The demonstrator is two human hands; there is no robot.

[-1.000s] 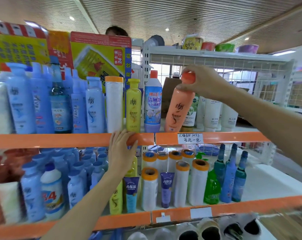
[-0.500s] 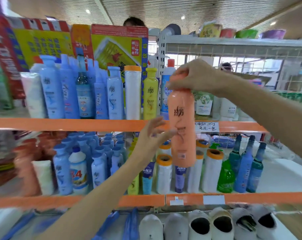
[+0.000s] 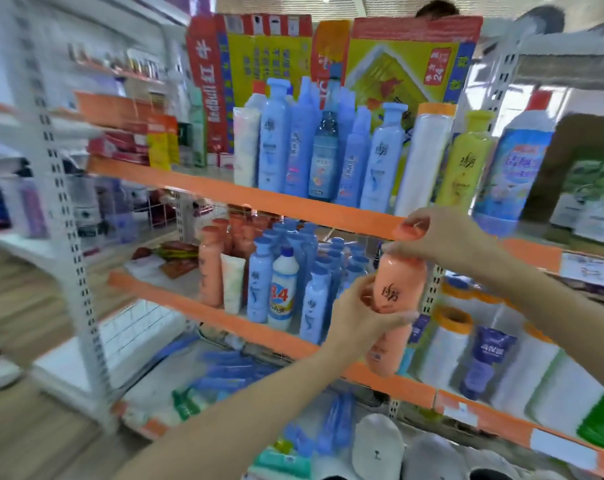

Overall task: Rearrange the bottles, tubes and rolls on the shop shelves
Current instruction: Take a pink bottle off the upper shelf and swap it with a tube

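An orange bottle point(image 3: 395, 306) is held upright in mid-air, right of centre in the frame, just in front of the orange shelf edges. The right hand point(image 3: 442, 237) is closed around its cap and neck from above, and the left hand point(image 3: 359, 317) is wrapped around the body lower down. The bottle's base hangs level with the middle shelf lip point(image 3: 224, 323), and its cap is right against the upper shelf lip point(image 3: 259, 199), so little room is left above. Behind it, the middle shelf is packed pretty tight with blue bottles point(image 3: 314, 296) and a white bleach bottle point(image 3: 284, 292). More orange bottles point(image 3: 212, 268) are parked at centre-left with a white tube point(image 3: 232, 284) beside them. Some bare shelf can be seen further left, near flat packets point(image 3: 176, 258). To the right, white rolls with orange caps point(image 3: 445, 344) and a purple tube point(image 3: 485, 362) fill the space. On the upper shelf, tall blue bottles point(image 3: 274, 140), a yellow bottle point(image 3: 466, 161) and a white roll point(image 3: 423, 161) are lined up. Everything is motion-blurred.
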